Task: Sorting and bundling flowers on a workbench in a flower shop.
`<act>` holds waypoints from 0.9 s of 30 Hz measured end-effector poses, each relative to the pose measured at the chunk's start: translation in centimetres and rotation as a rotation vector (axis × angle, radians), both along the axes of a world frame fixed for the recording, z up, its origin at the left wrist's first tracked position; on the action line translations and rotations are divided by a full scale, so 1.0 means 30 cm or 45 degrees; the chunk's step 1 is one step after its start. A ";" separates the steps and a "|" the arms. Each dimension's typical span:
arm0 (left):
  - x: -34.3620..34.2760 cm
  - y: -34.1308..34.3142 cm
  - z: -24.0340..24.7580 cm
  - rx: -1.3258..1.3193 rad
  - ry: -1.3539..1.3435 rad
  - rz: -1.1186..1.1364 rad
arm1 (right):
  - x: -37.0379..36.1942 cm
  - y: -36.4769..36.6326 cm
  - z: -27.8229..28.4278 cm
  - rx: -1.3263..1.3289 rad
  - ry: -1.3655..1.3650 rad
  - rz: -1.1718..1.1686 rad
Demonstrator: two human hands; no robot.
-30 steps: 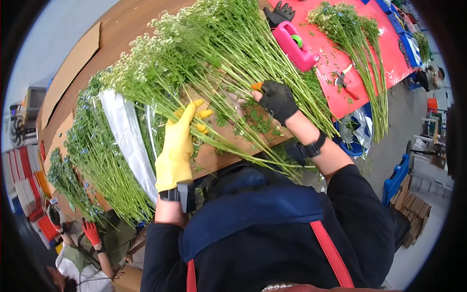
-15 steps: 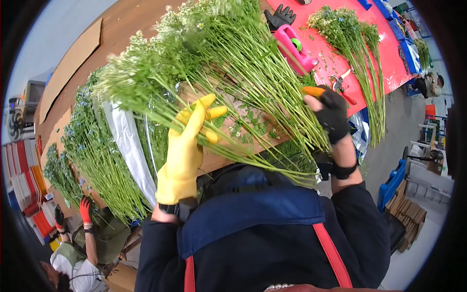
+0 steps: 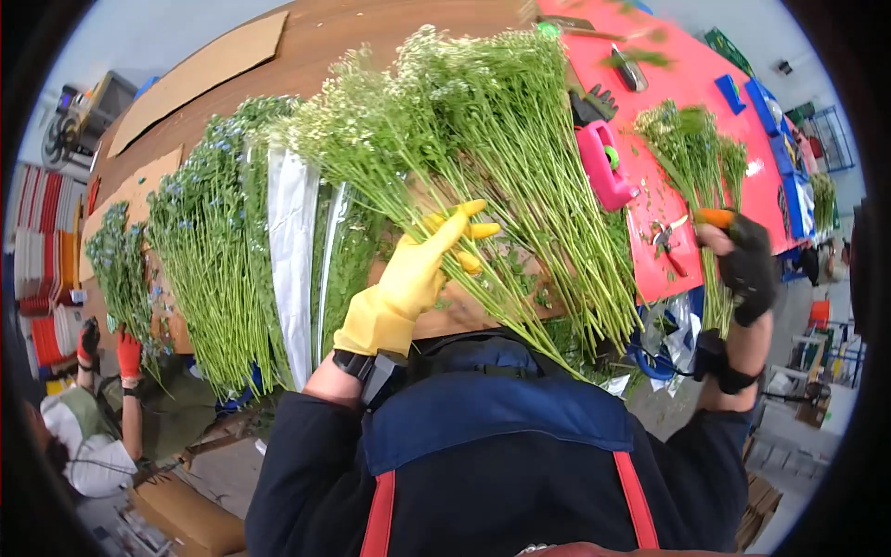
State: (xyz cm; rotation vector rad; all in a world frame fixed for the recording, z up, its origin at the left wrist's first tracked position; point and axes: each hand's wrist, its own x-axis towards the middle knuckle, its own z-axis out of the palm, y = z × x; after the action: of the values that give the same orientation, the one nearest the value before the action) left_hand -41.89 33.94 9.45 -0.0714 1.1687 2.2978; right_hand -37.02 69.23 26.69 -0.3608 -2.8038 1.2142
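Observation:
My left hand [image 3: 422,269], in a yellow rubber glove, is closed round a bunch of long green flower stems [image 3: 501,302] with small whitish blossoms. The index and middle fingers stick out past the stems. Beside it, a larger pile of the same flowers [image 3: 520,148] lies on the brown table. My right hand [image 3: 742,265], in a black glove with an orange fingertip and a bare thumb, hovers over the stems of a smaller flower bunch [image 3: 691,153] at the right. Its thumb and finger are curled together; a blurred green stem seems to extend from them.
Red-handled pruning shears [image 3: 664,241], a pink plastic container [image 3: 605,167] and a dark glove [image 3: 592,104] lie at the red sheet [image 3: 650,278]. Blue-flowered bunches [image 3: 209,251] and white wrapping [image 3: 292,260] lie left. A co-worker [image 3: 93,427] in red-and-black gloves stands lower left.
My right hand has moved from the large pile's stem ends rightward over the smaller bunch. The left hand keeps its bunch. Blurred green bits appear above the red sheet; the view has shifted.

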 end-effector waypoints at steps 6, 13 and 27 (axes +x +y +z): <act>0.009 -0.035 0.013 0.287 -0.180 -0.156 | 0.102 -0.018 0.313 0.361 0.139 -0.203; 0.036 -0.076 0.024 0.413 0.203 -0.329 | 0.128 -0.294 -0.142 -0.060 -0.197 0.222; 0.006 -0.132 0.092 0.146 0.389 -0.336 | 0.212 -0.522 -0.472 -0.585 -0.468 0.120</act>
State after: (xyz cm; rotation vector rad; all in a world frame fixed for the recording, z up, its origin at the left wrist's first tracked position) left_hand -41.70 29.98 12.21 0.4646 1.1119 2.1817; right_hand -30.66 53.56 12.54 -0.5286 -2.8209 2.0047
